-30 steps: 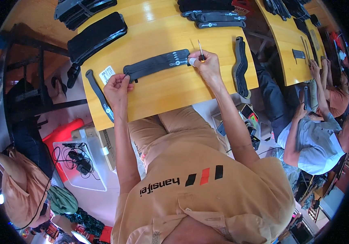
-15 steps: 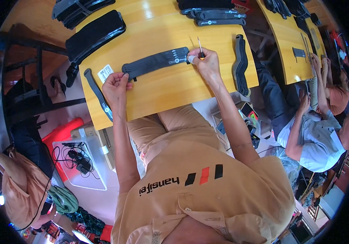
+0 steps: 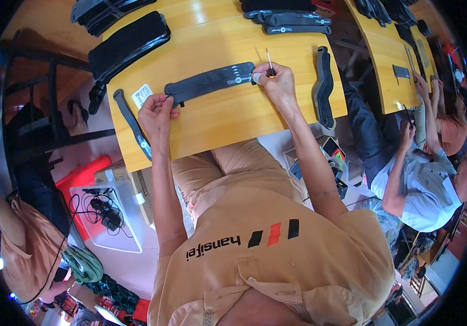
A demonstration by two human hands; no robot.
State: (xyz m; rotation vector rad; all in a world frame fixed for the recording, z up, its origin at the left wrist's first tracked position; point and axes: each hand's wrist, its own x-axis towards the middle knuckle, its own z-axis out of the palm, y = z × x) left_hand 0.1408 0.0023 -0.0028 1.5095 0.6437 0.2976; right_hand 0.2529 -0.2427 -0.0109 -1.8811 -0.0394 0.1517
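Note:
A wide dark-grey band (image 3: 206, 85), looking like a small stack of straps with pale printing near its right end, lies across the wooden table in front of me. My left hand (image 3: 157, 113) pinches its left end between thumb and fingers. At the other end, my right hand (image 3: 278, 86) grips the band's corner, with a white covering on one digit. A thin pointed tool, like a small screwdriver (image 3: 269, 61), is also tucked in that hand, its metal shaft pointing away from me. Left of my left hand are a single grey strap (image 3: 130, 122) and a white printed label (image 3: 142, 93).
Black padded bands (image 3: 130, 46) are piled at the table's far left. More straps (image 3: 299, 23) lie at the back, and a strap bundle (image 3: 324, 87) by the right edge. A clear bin (image 3: 108, 217) of cables stands below left. Co-workers sit on both sides.
The view has shifted very slightly. Both hands keep their hold on the band, which stays in place on the table.

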